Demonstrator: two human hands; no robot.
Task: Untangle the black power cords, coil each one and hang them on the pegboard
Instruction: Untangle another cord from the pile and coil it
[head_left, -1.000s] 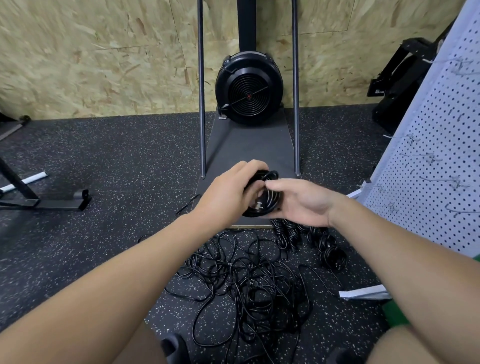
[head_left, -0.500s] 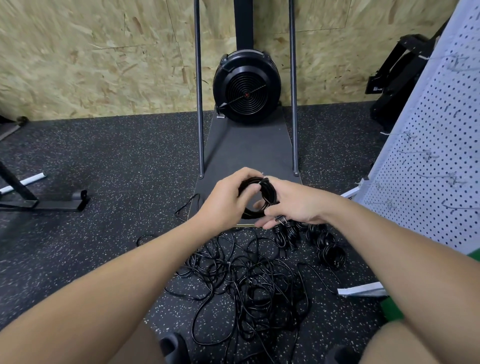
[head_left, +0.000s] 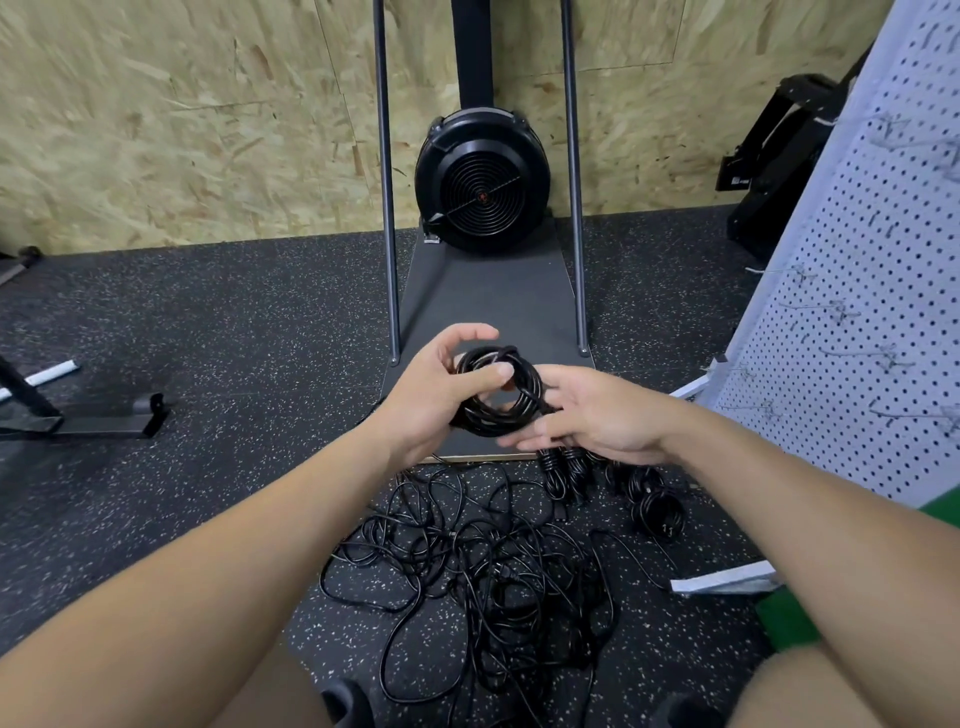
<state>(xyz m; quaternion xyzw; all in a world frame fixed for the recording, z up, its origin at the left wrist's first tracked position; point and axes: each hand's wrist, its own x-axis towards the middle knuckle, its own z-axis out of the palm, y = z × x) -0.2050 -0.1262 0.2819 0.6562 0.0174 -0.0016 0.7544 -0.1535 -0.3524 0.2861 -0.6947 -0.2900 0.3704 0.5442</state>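
Note:
A coiled black power cord (head_left: 498, 410) is held above the floor in front of me. My left hand (head_left: 436, 389) grips its left side, thumb laid across the loops. My right hand (head_left: 597, 410) is at the coil's right side with fingers spread and nearly straight, touching the cord. Below lies a tangled pile of black cords (head_left: 483, 566) on the floor. Several coiled cords (head_left: 654, 509) lie at the pile's far right. The white pegboard (head_left: 878, 322) with wire hooks stands at the right.
A black fan machine (head_left: 480, 182) on a grey base with two upright poles stands straight ahead against the chipboard wall. A black frame foot (head_left: 78, 415) lies at the left. The pegboard's white foot (head_left: 722, 584) reaches across the floor at the right.
My right hand has let go its curl round the coil and its fingers have spread. The coil has turned in my left hand, so its loop now faces me.

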